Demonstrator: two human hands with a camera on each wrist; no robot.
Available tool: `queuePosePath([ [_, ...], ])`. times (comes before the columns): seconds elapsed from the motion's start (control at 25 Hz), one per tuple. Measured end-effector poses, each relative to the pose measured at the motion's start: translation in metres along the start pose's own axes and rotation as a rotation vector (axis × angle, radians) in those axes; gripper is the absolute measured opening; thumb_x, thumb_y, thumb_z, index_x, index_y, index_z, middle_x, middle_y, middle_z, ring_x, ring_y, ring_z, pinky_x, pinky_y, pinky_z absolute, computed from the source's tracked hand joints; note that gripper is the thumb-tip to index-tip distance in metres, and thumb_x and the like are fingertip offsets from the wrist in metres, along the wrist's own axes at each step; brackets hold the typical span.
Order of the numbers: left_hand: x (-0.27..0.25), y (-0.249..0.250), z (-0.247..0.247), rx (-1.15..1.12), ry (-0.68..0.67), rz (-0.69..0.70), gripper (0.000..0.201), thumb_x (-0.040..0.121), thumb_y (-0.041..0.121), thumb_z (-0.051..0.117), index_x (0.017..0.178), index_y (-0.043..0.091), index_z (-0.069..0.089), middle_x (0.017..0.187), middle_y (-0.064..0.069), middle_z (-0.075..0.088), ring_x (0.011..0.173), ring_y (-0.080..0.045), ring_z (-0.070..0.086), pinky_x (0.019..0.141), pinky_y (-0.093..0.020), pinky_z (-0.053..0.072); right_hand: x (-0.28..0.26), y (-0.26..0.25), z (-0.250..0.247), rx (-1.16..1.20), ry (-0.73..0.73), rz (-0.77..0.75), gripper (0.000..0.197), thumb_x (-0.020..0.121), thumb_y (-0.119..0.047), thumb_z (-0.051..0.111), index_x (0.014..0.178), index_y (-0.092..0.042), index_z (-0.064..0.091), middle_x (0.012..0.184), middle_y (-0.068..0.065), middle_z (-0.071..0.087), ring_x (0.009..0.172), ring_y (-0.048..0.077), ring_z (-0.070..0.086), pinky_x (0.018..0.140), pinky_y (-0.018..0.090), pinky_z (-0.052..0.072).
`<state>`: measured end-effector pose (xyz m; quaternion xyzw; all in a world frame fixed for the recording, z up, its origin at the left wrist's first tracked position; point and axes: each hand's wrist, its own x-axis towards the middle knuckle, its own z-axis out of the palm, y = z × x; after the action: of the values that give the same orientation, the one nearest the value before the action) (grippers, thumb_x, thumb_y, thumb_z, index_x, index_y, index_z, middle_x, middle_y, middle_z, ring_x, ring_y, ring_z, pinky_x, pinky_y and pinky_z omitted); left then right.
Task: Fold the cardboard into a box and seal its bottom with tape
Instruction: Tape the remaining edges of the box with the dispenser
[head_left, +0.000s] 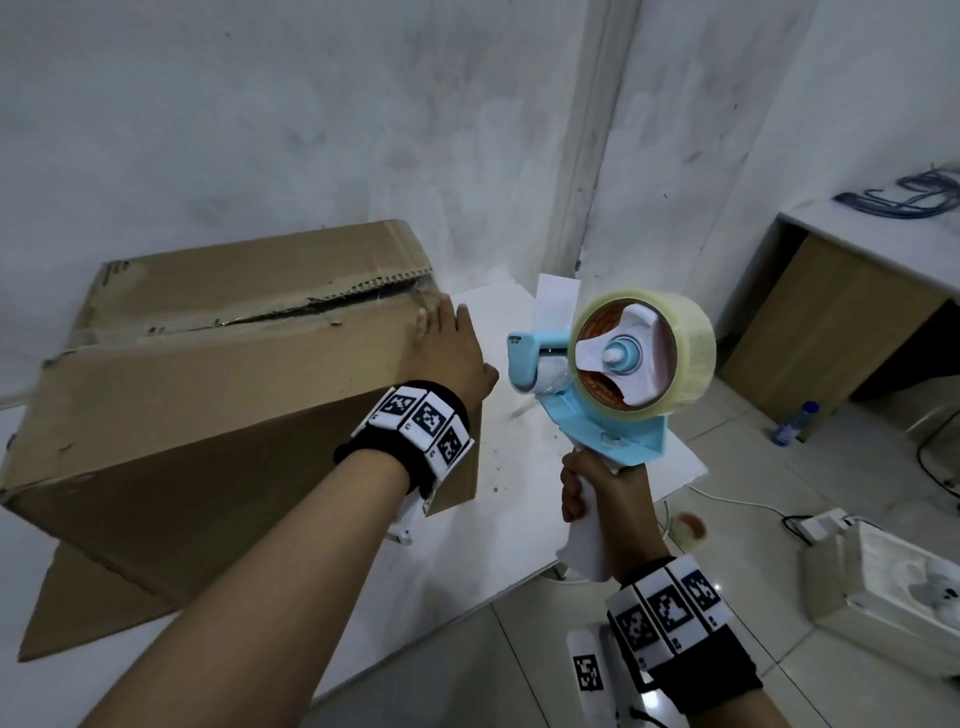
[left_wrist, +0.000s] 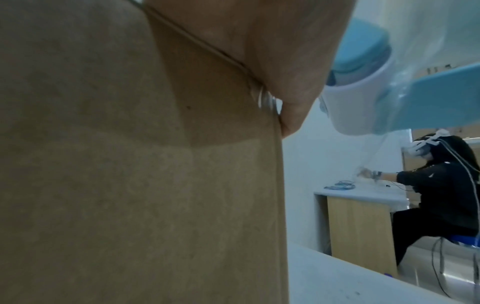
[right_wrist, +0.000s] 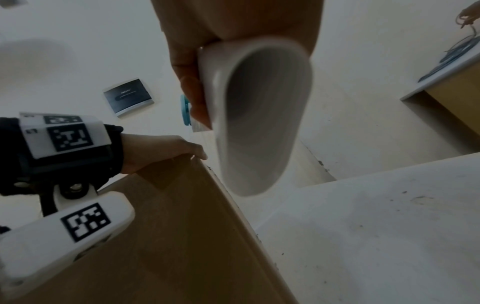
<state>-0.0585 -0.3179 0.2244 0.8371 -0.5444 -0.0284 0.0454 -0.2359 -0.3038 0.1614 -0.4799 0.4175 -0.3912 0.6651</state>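
Resting on the white table (head_left: 524, 525), your cardboard box (head_left: 218, 395) lay with its long axis running left to right, its flap seam on top torn and ragged. Your left hand (head_left: 451, 349) lay flat, fingers straight, on the box's right top edge. Your right hand (head_left: 592, 493) gripped the white handle of the blue tape dispenser (head_left: 618, 384), held upright beside the box, the clear tape roll (head_left: 691, 353) facing you. Writing on its blue head was too small to read.
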Motion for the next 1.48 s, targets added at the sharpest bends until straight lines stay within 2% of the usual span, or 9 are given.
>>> queuePosePath([
  [0.4,0.003,-0.002,0.011,0.081,0.121,0.137,0.048,0.1,0.03,0.023,0.139,0.004,0.036,0.155,-0.015,0.015,0.145,-0.028,0.011,0.119,-0.034,0.003,0.037,-0.008,0.006,-0.112,0.035,-0.097,0.033,0.087,-0.002,0.054,0.055,-0.008,0.047,0.046,0.004,0.043,0.038,0.013,0.04,0.043,0.024,0.036],
  [0.56,0.008,0.013,0.008,-0.016,0.044,-0.095,0.06,0.098,0.023,0.03,0.147,0.003,0.001,0.156,-0.017,0.0,0.146,-0.028,0.003,0.119,-0.035,0.003,0.06,-0.019,0.008,-0.084,0.009,-0.041,0.033,0.09,0.0,0.048,0.058,-0.009,0.046,0.05,0.006,0.04,0.034,0.009,0.038,0.045,0.023,0.031],
  [0.72,0.021,0.038,0.013,-0.004,0.033,-0.325,0.051,0.097,0.007,0.02,0.144,-0.006,0.007,0.154,-0.025,0.004,0.144,-0.035,0.008,0.118,-0.04,0.002,0.084,-0.032,0.002,0.047,-0.08,0.05,0.024,0.084,0.011,0.042,0.067,-0.006,0.042,0.055,0.008,0.034,0.032,0.009,0.029,0.044,0.021,0.022],
  [0.84,0.016,0.041,0.015,-0.002,0.134,-0.343,0.05,0.098,0.016,0.024,0.146,0.006,0.011,0.156,-0.015,0.006,0.145,-0.028,0.008,0.118,-0.039,0.001,0.097,-0.047,-0.017,0.0,-0.212,0.014,0.026,0.081,0.014,0.043,0.066,-0.006,0.044,0.054,0.008,0.034,0.036,0.011,0.029,0.042,0.02,0.024],
  [1.0,-0.006,0.07,0.002,-0.742,0.311,-0.159,0.045,0.096,0.04,0.035,0.139,0.026,0.037,0.147,0.002,0.037,0.138,-0.008,0.028,0.114,-0.028,0.016,0.115,-0.073,-0.005,-0.1,-0.419,-0.12,0.029,0.082,0.01,0.05,0.058,-0.005,0.045,0.047,0.007,0.042,0.04,0.015,0.039,0.051,0.029,0.033],
  [1.12,-0.014,0.093,-0.012,-1.22,0.345,-0.133,0.036,0.086,0.042,0.05,0.12,0.046,0.042,0.117,0.02,0.056,0.1,0.019,0.052,0.089,-0.005,0.042,0.109,-0.089,0.01,-0.046,-0.688,-0.228,0.019,0.091,0.002,0.049,0.09,-0.015,0.059,0.076,0.007,0.061,0.063,0.012,0.058,0.057,0.019,0.045],
  [1.24,-0.009,0.095,-0.02,-1.191,0.357,-0.159,0.036,0.075,0.042,0.065,0.105,0.049,0.047,0.108,0.026,0.06,0.102,0.011,0.056,0.093,-0.015,0.046,0.112,-0.089,0.015,-0.229,-0.756,-0.237,0.029,0.096,0.003,0.037,0.12,0.013,0.048,0.115,0.027,0.057,0.095,0.019,0.051,0.061,0.0,0.04],
  [1.36,-0.009,0.09,-0.028,-1.169,0.357,-0.216,0.028,0.075,0.031,0.071,0.098,0.038,0.056,0.105,0.014,0.066,0.099,0.003,0.061,0.09,-0.021,0.047,0.117,-0.087,0.018,-0.296,-0.829,-0.255,0.023,0.095,0.002,0.039,0.115,0.004,0.051,0.094,0.007,0.051,0.086,0.013,0.045,0.06,-0.003,0.037],
  [1.48,-0.007,0.074,-0.028,-1.116,0.273,-0.114,0.05,0.065,0.055,0.067,0.11,0.044,0.05,0.122,0.009,0.058,0.116,0.003,0.053,0.102,-0.023,0.042,0.116,-0.095,0.026,-0.225,-0.804,-0.35,0.017,0.086,-0.016,0.05,0.097,-0.004,0.053,0.083,0.001,0.052,0.073,0.0,0.051,0.063,0.007,0.044],
])
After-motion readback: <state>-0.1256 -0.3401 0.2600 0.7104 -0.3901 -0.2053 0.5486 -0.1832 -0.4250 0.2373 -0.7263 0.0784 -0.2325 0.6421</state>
